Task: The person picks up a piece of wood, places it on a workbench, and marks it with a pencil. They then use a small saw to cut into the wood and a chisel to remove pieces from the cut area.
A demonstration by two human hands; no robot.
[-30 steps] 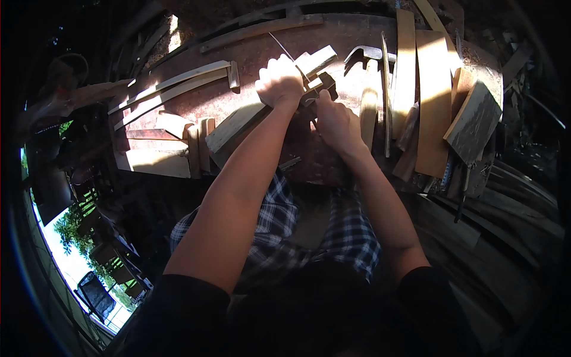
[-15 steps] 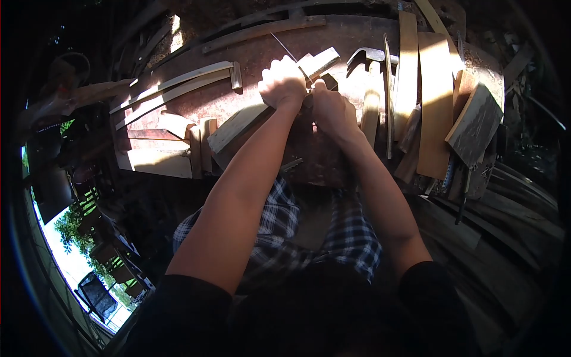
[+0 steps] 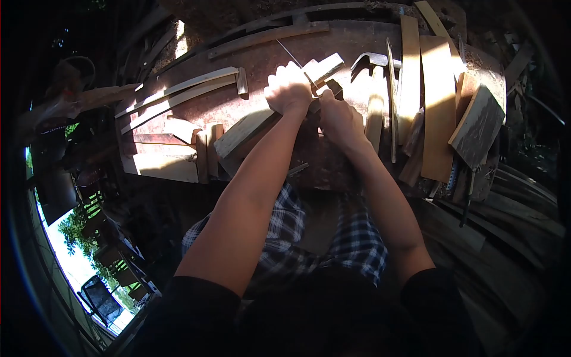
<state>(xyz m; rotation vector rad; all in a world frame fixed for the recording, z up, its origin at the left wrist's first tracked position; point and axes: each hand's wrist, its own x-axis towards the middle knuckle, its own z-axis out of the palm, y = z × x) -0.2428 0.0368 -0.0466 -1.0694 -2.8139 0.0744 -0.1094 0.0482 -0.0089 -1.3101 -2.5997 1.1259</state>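
A pale length of wood (image 3: pixel 245 132) lies slantwise on the workbench (image 3: pixel 262 56), its far end showing beyond my hands. My left hand (image 3: pixel 288 89) is closed over it, fingers curled. Close on the right, my right hand (image 3: pixel 343 120) is wrapped round the near end of a tool with a thin metal blade (image 3: pixel 290 53). The blade is seen nearly edge-on, crosses the wood beside my left knuckles and points away to the upper left. The tool's grip is hidden in my fingers. A dark block (image 3: pixel 335 89) sits just beyond my right hand.
Right of my hands lies a hammer-like tool with a curved metal head (image 3: pixel 372 59) and pale handle. Long boards (image 3: pixel 436 107) and a grey offcut (image 3: pixel 479 126) cover the bench's right side. Thin strips (image 3: pixel 184 89) and small blocks (image 3: pixel 211 143) lie to the left.
The whole view has shifted slightly, so everything sits a little lower and to the right. Both hands keep their grips; any stroke of the blade is too small to make out.
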